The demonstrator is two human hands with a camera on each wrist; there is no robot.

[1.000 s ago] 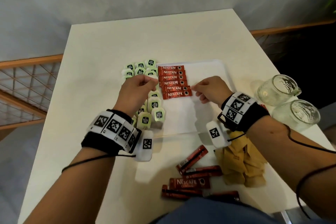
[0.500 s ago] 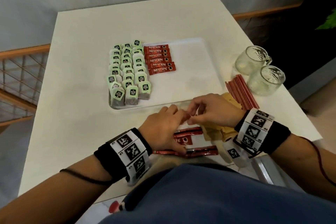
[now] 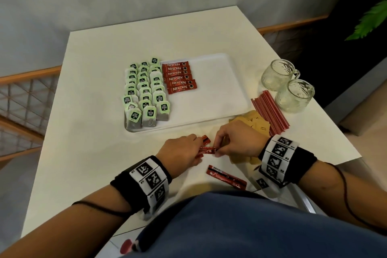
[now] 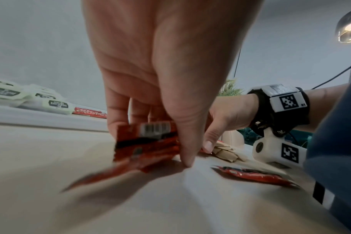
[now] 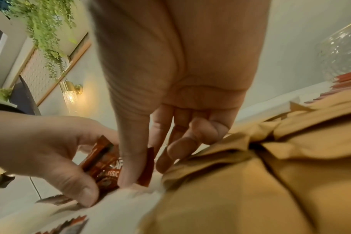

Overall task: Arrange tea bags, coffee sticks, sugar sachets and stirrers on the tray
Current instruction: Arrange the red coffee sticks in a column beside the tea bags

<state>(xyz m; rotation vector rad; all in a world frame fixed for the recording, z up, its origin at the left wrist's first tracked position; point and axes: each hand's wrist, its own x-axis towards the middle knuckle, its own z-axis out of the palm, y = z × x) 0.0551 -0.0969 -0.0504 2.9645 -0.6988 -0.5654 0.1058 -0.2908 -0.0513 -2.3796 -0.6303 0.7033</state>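
left hand (image 3: 181,151) grasps coffee sticks (image 3: 206,146) | right hand (image 3: 236,142) pinches same sticks | just before tray (image 3: 217,109)

Both forearms reach forward over the near table edge, each wrist wrapped in a black band with white marker blocks; the left hand (image 3: 181,151) and right hand (image 3: 237,142) meet fingertip to fingertip, fingers curled, pinching thin red packets

- My left hand (image 3: 181,152) wears a black wrist strap (image 3: 123,182) carrying white blocks with black square codes.
- Right hand (image 3: 237,142): same strap, thin black cable along the forearm.
- Blue garment (image 3: 251,226) on me.
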